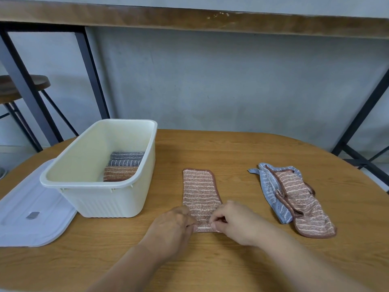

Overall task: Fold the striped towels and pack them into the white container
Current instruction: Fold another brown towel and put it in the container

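A brown striped towel [200, 192], folded into a long strip, lies on the wooden table [231, 148] in front of me. My left hand [172, 226] and my right hand [235, 222] each pinch its near end, one at each corner. The white container [99, 199] stands to the left with three folded towels [122, 166] inside, two grey and one brown. On the right lies a loose pile: a brown striped towel [303, 207] on top of a blue striped towel [268, 186].
The container's white lid [31, 216] lies flat at the table's left edge, partly under the container. A stool [19, 87] and black metal frame legs [23, 81] stand behind the table on the left; more frame legs on the right.
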`<action>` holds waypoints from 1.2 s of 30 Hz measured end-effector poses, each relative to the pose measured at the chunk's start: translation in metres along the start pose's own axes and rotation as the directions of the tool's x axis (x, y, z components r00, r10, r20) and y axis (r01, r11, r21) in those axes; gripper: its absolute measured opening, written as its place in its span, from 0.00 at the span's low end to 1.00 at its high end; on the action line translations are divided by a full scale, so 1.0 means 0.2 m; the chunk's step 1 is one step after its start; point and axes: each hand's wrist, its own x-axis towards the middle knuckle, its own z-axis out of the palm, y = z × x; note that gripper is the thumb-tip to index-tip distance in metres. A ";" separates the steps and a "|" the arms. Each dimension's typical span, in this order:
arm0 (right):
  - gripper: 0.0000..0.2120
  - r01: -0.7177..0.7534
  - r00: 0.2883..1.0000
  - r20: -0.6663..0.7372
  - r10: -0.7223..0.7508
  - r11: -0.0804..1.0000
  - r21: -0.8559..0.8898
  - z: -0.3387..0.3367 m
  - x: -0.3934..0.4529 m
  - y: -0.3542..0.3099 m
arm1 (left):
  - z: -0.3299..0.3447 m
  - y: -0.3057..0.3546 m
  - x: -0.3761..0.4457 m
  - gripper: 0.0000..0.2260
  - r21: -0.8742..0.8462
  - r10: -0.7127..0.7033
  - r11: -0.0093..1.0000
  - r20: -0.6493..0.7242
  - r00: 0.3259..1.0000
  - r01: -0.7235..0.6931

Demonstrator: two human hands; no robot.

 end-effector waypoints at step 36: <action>0.11 0.081 0.996 -0.025 -0.086 0.985 -0.151 -0.07 0.17 0.07 | -0.02 -0.05 0.14 0.11 0.026 -0.027 0.999 -0.017 0.999 0.028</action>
